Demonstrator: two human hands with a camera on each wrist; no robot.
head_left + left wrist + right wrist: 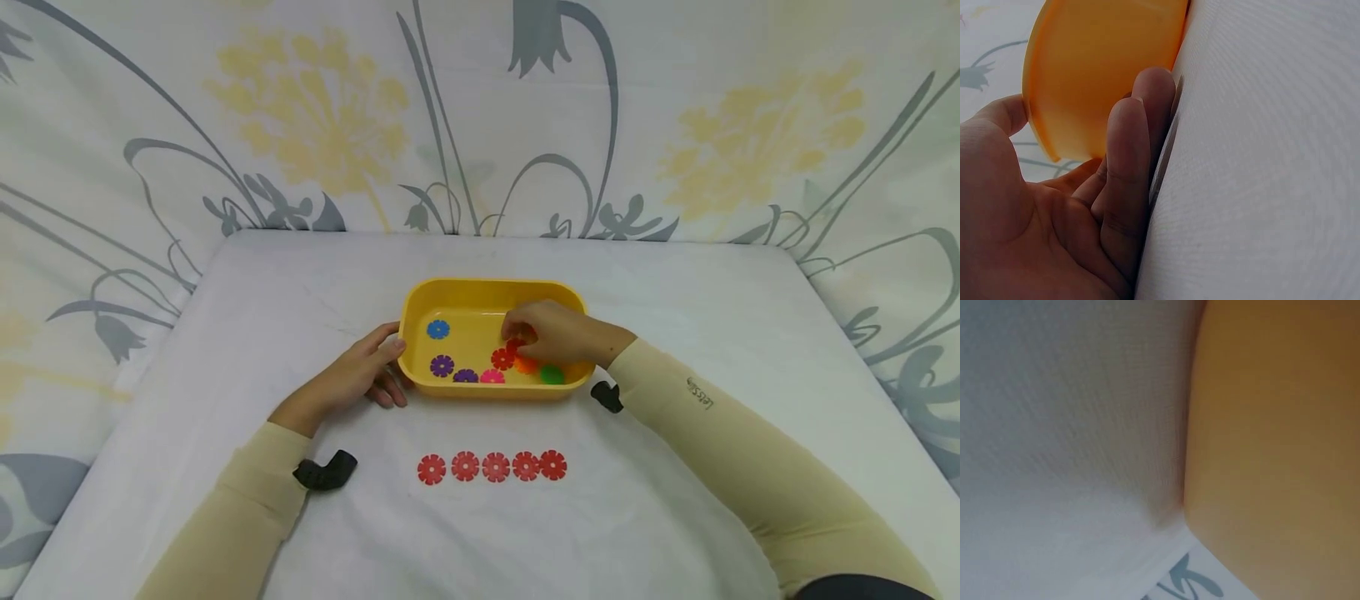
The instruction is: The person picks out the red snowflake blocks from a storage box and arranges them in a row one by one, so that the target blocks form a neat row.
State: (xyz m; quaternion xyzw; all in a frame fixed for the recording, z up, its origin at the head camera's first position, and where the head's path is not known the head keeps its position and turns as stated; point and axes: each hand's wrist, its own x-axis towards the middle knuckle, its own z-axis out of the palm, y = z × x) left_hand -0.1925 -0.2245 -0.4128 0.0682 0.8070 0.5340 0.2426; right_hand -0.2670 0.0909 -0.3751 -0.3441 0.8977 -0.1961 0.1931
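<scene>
A yellow plastic tray (450,292) stands on the white cloth. At its left end my left hand (352,371) holds it, with the thumb at the rim and fingers against the outer wall; the left wrist view shows this hand (1085,206) up close. My right hand (551,332) reaches over the tray's right end, fingers bent down and pinching a red notched disc (513,346). Beside those fingertips lie another red disc (502,359) and an orange disc (527,365). The right wrist view shows the tray's outer wall (1272,437) but no fingers.
In the tray are a blue disc (438,329), purple discs (442,366), a pink disc (492,377) and a green disc (552,374). In front of the tray, several red discs (496,467) form a row on the cloth. Flower-patterned fabric (480,125) rises behind.
</scene>
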